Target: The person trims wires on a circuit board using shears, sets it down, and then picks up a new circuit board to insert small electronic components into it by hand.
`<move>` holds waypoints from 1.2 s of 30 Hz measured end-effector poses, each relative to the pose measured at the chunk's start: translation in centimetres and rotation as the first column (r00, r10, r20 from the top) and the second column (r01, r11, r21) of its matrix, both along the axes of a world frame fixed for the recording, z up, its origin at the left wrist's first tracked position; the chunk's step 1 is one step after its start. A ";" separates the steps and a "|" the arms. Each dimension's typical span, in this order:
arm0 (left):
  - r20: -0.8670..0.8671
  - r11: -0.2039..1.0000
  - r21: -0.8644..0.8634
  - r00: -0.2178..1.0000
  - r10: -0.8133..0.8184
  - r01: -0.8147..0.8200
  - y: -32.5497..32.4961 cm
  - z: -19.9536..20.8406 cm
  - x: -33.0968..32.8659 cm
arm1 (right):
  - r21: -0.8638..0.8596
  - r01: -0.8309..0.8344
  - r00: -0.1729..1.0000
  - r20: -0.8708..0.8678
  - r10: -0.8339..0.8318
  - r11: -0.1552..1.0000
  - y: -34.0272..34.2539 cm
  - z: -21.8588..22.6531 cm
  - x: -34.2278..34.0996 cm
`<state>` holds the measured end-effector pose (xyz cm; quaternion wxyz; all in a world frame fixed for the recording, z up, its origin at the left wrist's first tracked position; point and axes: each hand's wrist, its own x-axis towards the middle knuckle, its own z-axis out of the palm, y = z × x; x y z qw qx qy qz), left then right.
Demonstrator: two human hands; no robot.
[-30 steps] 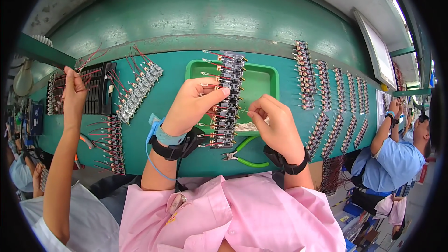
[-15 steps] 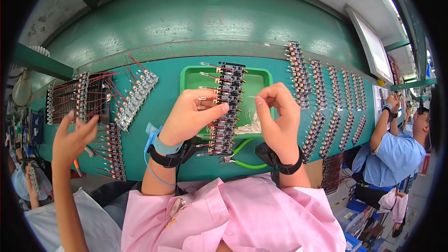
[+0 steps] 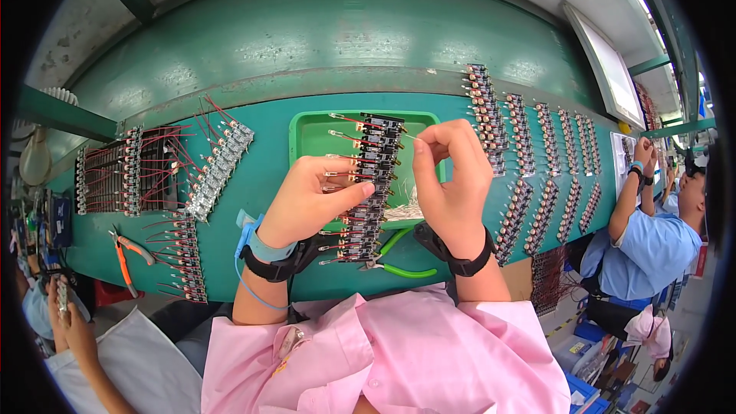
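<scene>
My left hand (image 3: 316, 198) is closed around a long strip of black modules (image 3: 374, 203), thumb on its face. Red wires with small clear tips stick out along the strip's left side, and brass-coloured parts line its right. Close to the strip's upper right edge, my right hand (image 3: 454, 176) pinches a thin whitish piece (image 3: 412, 137) between thumb and forefinger. Whether that piece touches the strip, I cannot tell. Beneath both hands lies a green tray (image 3: 296, 134) with many thin white pieces (image 3: 406, 212) inside. Green-handled cutters (image 3: 408, 271) rest just below the tray, partly behind the strip.
Several similar strips stand in rows at the right (image 3: 521, 138). More wired strips (image 3: 132, 172) and a silvery strip (image 3: 221, 172) are on the left, near orange-handled pliers (image 3: 124, 261). Co-workers sit on both sides. A screen (image 3: 606, 65) stands at the back right.
My right hand has moved up and slightly left, bringing the thin piece to the strip's upper end. The strip has shifted slightly downward. A co-worker's hand has withdrawn from the table at left, uncovering the orange-handled pliers.
</scene>
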<state>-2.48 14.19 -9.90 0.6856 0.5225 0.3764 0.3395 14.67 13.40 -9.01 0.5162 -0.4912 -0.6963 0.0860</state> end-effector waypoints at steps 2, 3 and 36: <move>0.003 1.000 -0.002 1.000 0.004 -0.004 0.0 0.0 0.0 | 0.015 -0.002 1.000 0.003 0.002 1.000 0.1 -0.2 0.0; 0.003 1.000 -0.002 1.000 0.003 -0.003 0.1 0.0 0.0 | 0.011 -0.002 1.000 0.002 0.002 1.000 0.2 -0.3 0.0; -0.032 0.990 -0.074 0.992 -0.123 0.121 0.3 -0.7 -0.8 | -0.117 -0.077 0.996 0.043 0.083 0.990 0.6 -0.6 1.5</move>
